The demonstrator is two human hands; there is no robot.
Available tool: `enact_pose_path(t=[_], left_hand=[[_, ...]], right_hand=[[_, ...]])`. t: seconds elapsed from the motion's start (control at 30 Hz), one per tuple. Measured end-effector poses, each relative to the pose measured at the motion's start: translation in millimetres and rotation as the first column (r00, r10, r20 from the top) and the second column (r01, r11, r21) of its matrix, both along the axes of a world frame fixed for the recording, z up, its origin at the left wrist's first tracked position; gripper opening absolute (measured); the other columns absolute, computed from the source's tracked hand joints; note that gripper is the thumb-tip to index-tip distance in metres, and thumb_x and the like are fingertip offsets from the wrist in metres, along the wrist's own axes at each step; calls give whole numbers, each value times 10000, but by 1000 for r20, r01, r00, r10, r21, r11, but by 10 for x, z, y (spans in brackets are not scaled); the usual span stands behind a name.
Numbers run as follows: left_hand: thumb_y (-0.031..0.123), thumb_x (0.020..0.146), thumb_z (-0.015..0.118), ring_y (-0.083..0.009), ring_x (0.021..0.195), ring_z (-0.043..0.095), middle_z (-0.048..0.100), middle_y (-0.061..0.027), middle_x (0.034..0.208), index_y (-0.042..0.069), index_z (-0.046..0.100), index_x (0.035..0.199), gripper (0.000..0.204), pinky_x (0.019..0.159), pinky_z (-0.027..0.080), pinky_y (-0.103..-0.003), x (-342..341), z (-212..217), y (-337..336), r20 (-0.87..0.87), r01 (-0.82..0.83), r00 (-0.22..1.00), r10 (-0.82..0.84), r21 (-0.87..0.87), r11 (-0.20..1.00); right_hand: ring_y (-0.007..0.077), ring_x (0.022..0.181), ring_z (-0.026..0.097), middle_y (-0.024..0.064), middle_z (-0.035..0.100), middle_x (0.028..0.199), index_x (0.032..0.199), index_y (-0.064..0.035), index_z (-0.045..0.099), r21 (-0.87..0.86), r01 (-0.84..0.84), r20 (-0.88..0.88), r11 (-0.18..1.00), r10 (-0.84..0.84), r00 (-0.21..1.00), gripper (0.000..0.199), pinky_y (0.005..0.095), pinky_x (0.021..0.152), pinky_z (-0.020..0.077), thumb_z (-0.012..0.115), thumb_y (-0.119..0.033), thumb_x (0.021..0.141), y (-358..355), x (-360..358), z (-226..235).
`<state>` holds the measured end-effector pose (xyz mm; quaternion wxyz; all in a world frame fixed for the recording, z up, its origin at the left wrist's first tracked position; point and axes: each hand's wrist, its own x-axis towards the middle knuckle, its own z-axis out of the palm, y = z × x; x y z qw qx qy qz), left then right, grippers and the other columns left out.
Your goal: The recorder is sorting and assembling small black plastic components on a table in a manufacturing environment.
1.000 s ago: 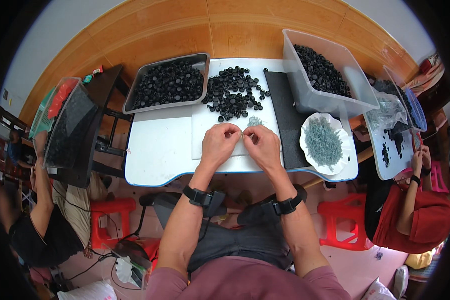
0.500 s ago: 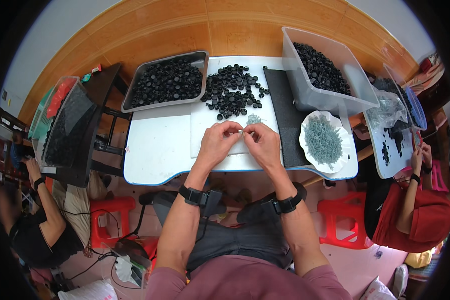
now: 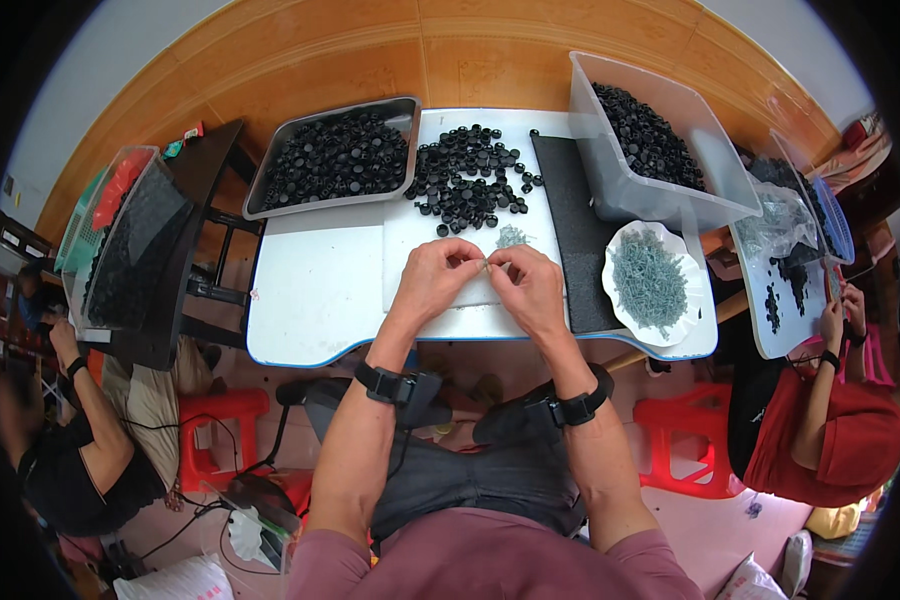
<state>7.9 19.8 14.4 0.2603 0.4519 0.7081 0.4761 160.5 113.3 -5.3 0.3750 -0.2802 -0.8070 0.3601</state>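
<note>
My left hand (image 3: 436, 276) and my right hand (image 3: 527, 284) meet over the near part of a white board (image 3: 398, 262) on the table. Thumb and fingers of both are pinched, tips together, around something too small to make out. Just beyond my right fingers lies a little heap of thin grey-green pin-like pieces (image 3: 511, 236). Farther off, a loose pile of round black caps (image 3: 470, 180) spreads over the board. A white scalloped plate (image 3: 613, 301) to the right of my right hand holds many more grey-green pieces (image 3: 650, 280).
At the back left stands a metal tray (image 3: 253, 207) full of black caps; a clear plastic bin (image 3: 712, 200) of black parts stands at the back right. A dark mat (image 3: 580, 240) lies between board and plate. People sit at tables on both sides, near red stools (image 3: 685, 440).
Both hands stay nearly in place, still pinched together, with only slight finger movement. The whole view has shifted a little.
</note>
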Motion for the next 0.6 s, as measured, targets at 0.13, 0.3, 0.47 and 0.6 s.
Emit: enact_pose_path(t=[0.13, 0.3, 0.47, 0.6], left_hand=[[164, 871, 746, -144, 792, 713, 776, -93, 874, -2, 782, 965, 194, 750, 554, -285, 44, -20, 14, 69, -42, 997, 41, 11, 999], [131, 887, 722, -114, 804, 704, 769, -91, 874, -31, 752, 972, 185, 744, 539, -251, 2, -27, 33, 362, -13, 932, -15, 75, 997], [123, 907, 699, -122, 830, 710, 769, -93, 886, -26, 748, 991, 178, 762, 543, -256, 33, -19, 18, 318, -15, 948, 5, 28, 1000], [59, 958, 669, -96, 897, 681, 754, -63, 963, -28, 727, 1059, 145, 825, 537, -247, 16, -68, 21, 252, 49, 966, -62, 58, 997]], right_hand=[[188, 602, 628, 81, 709, 810, 893, -53, 750, -58, 2, -55, 998, -5, 998, 70, 334, 592, 494, 730, -100, 844, -21, -3, 37], [171, 584, 622, 78, 710, 818, 915, -49, 746, 6, -18, -109, 1000, 19, 994, 82, 305, 546, 485, 732, -87, 843, -33, -5, 67], [173, 571, 621, 69, 714, 819, 913, -48, 745, 8, -2, -81, 1000, 3, 997, 83, 305, 545, 488, 732, -87, 841, -38, -1, 61], [176, 569, 626, 71, 719, 818, 904, -51, 748, -4, -9, -49, 1000, 9, 999, 82, 317, 544, 491, 729, -94, 838, -19, 2, 46]])
